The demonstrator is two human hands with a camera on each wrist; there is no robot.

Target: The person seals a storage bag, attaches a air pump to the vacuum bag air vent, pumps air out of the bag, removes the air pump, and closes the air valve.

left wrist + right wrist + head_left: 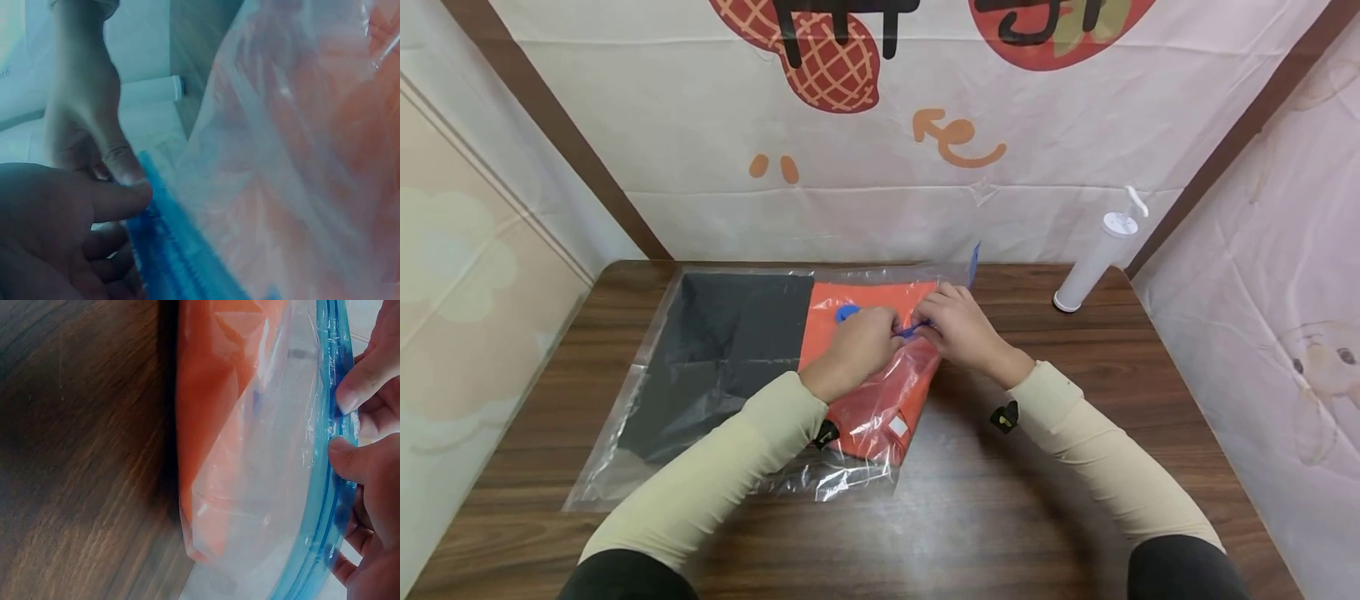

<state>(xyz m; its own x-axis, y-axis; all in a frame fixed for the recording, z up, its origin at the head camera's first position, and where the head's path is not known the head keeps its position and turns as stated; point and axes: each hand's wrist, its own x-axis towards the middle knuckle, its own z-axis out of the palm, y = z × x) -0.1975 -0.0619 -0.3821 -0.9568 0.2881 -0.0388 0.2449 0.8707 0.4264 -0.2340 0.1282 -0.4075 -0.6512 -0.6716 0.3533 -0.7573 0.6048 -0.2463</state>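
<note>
A clear plastic zip bag (820, 481) lies flat on the table, with a dark grey folded cloth (737, 333) and an orange folded cloth (823, 342) inside. Its blue zip strip (322, 469) runs along the open-looking right end, lifted off the table. My left hand (859, 340) pinches this strip between thumb and fingers. Right beside it, my right hand (958, 327) pinches the same strip, the two thumbs close together in the right wrist view. A round blue valve (846, 312) shows on the bag just behind my left hand.
A white hand pump (1093, 262) with a curved handle stands at the table's back right. The brown wooden table (1022, 508) meets printed fabric walls (865, 221) at the back and sides. A white label (898, 426) shows on the orange cloth.
</note>
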